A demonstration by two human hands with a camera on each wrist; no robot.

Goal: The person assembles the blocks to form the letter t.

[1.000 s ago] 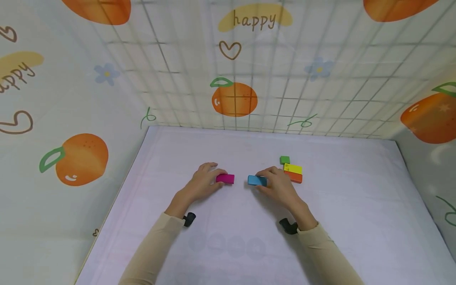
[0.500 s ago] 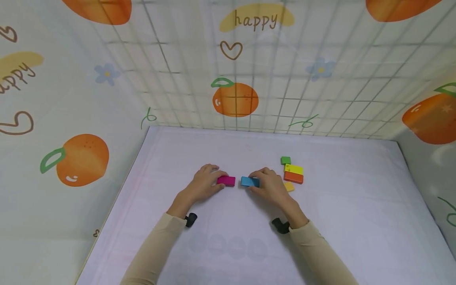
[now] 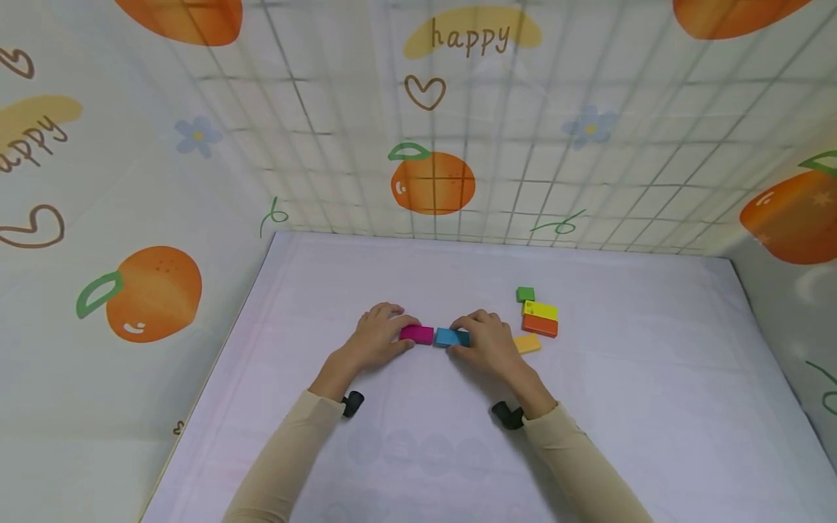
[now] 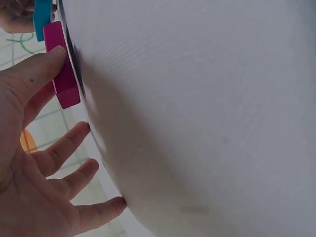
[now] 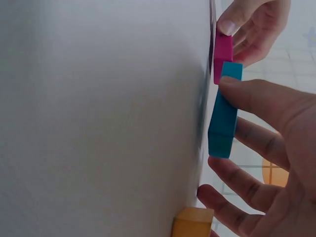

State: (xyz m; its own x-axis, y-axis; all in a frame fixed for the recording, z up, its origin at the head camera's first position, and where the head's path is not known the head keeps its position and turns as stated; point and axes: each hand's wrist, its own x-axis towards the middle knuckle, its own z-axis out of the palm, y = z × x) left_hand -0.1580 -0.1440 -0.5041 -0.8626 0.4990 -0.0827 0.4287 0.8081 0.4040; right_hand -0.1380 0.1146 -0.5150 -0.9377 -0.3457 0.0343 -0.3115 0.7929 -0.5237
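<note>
In the head view my left hand [image 3: 378, 335] pinches a magenta block [image 3: 418, 334] between thumb and index finger, its other fingers spread toward the table. My right hand [image 3: 487, 341] pinches a blue block [image 3: 451, 337] the same way. The two blocks lie end to end with a very thin gap between them in the head view. The left wrist view shows the thumb pressed on the side of the magenta block [image 4: 61, 64], with the blue block [image 4: 42, 19] beyond it. In the right wrist view the thumb lies on the blue block [image 5: 224, 113].
Right of my right hand lies an orange-yellow block [image 3: 527, 343]. Behind it a yellow block [image 3: 540, 310] and a red-orange block [image 3: 540, 325] lie side by side, with a small green block [image 3: 525, 294] at their back left. A patterned cloth wall [image 3: 340, 181] rises behind the white table [image 3: 621, 407].
My right hand has carried the blue block left, close up to the magenta block's end. The orange-yellow block has come into view behind it. My left hand has stayed nearly still.
</note>
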